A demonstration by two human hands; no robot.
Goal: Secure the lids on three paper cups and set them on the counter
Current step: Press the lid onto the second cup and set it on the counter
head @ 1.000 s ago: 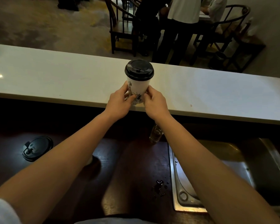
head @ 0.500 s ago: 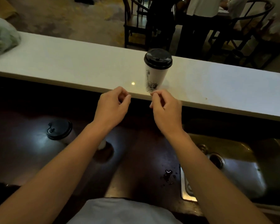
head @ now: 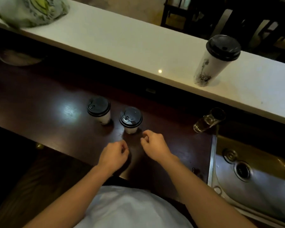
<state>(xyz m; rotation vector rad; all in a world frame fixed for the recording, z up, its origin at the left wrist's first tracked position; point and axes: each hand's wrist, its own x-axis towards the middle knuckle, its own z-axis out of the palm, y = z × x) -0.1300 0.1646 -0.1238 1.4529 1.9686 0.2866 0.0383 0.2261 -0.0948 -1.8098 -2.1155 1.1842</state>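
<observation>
A tall white paper cup with a black lid [head: 215,61] stands on the white counter [head: 122,40] at the right. Two shorter lidded paper cups sit on the dark wooden worktop below: the left cup [head: 99,110] and the right cup [head: 130,120]. My left hand [head: 113,155] hovers over the worktop with fingers curled, holding nothing. My right hand [head: 153,144] is just in front of and right of the right cup, fingers curled too, apart from the cup.
A drinking glass [head: 208,120] stands on the worktop near the steel sink [head: 253,178] at the right. A plastic bag [head: 30,9] lies on the counter's far left. A plate [head: 18,57] rests at the left. Chairs stand beyond the counter.
Both hands let go of the tall cup on the counter and drew back down to the worktop. The view swung down and left, bringing the two shorter cups into sight.
</observation>
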